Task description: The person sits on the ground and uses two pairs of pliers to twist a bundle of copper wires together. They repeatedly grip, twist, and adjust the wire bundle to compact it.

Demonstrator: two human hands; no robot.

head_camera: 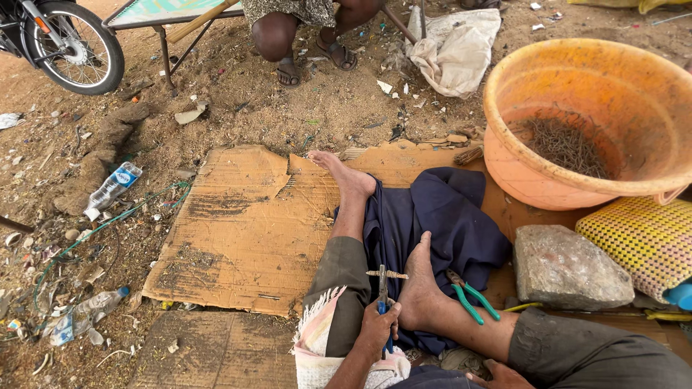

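- Where the frame's lower edge cuts it, right hand (pixel 497 376) shows only partly; grip cannot be told.
- Left hand (pixel 376 329) clamped on blue-handled pliers (pixel 383 288), gripping a small rusty piece (pixel 387 274), frame centre-bottom.
- Green-handled pliers (pixel 472 295) at 3 o'clock, on dark cloth (pixel 447 216).
- Cardboard (pixel 245 230) over littered dirt; orange basin (pixel 577 115) at 1 o'clock.

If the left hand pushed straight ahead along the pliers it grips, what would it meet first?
The left hand points its blue-handled pliers up-frame. Past the small piece in the tips, the dark blue cloth probably comes first; depth is unclear.
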